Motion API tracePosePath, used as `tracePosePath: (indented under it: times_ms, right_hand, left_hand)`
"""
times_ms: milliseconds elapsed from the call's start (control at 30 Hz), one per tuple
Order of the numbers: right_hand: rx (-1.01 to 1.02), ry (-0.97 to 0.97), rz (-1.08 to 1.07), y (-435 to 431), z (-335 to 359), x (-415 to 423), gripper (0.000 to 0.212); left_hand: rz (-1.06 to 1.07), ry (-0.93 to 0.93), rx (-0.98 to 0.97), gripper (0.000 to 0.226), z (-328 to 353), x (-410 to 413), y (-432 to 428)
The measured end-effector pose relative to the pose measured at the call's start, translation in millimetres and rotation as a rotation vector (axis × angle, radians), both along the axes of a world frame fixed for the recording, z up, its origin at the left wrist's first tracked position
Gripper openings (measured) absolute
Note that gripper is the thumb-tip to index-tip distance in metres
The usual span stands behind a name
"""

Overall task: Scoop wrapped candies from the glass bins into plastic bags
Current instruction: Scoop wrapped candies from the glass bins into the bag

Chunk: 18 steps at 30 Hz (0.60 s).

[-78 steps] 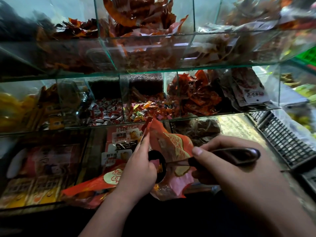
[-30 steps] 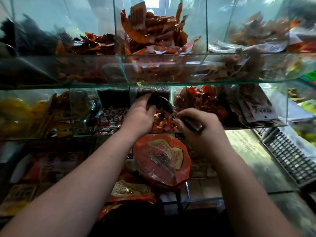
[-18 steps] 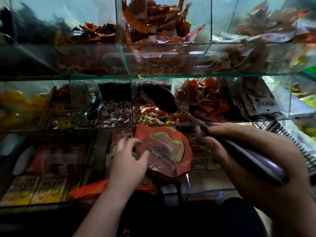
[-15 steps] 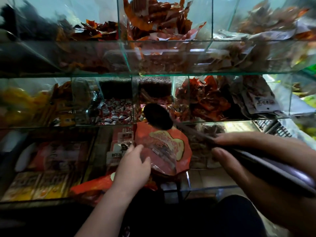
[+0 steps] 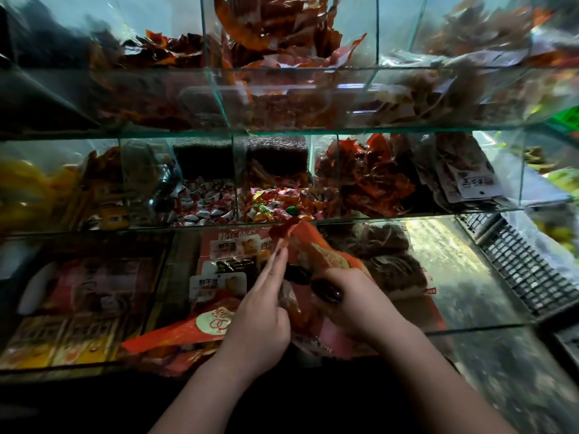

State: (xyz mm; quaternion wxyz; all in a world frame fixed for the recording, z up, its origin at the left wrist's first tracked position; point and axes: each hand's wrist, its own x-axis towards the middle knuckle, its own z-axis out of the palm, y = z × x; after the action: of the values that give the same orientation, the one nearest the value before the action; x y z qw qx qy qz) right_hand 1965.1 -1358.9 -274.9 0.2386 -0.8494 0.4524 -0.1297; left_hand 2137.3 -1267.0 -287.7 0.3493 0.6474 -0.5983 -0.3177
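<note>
**Scoopful at the bag's mouth**

The red plastic bag (image 5: 316,252) is pinched at its rim by the left hand (image 5: 260,311). A dark scoop (image 5: 326,291) is gripped by the right hand (image 5: 354,299), bowl at the mouth. Filling is judged partway. At 12 o'clock, plenty of wrapped candies (image 5: 279,205) are left in the glass bin (image 5: 237,170).

Glass shelf (image 5: 344,132) before me, middle tier: white-red candies (image 5: 203,202) left of mixed candies (image 5: 275,203); red packets (image 5: 369,180) nearer the right edge.
</note>
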Motion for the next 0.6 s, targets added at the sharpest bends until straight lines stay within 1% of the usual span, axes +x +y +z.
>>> tracePosePath:
  times_ms: [100,200,300,433,533,600]
  right_hand:
    - [0.091,-0.001,-0.119,3,-21,1,0.016]
    - [0.186,0.031,-0.195,5,-31,1,0.018]
    - [0.254,0.064,-0.212,1,-30,1,0.022]
    - [0.324,0.089,-0.225,-7,-26,3,0.026]
    - [0.349,0.054,-0.26,-11,-27,4,0.024]
    - [0.369,-0.02,-0.328,-15,-26,2,0.024]
  left_hand:
    - [-0.008,-0.006,0.012,0.1,-6,0,-1]
    - [-0.001,-0.018,0.043,0.1,-12,-1,-2]
    - [0.003,-0.009,0.03,0.1,-15,-1,-2]
    - [0.017,0.0,0.059,0.101,-19,-1,-1]
    - [0.014,0.002,0.062,0.101,-20,-1,-1]
    - [0.002,0.012,0.052,0.099,-19,-1,-1]
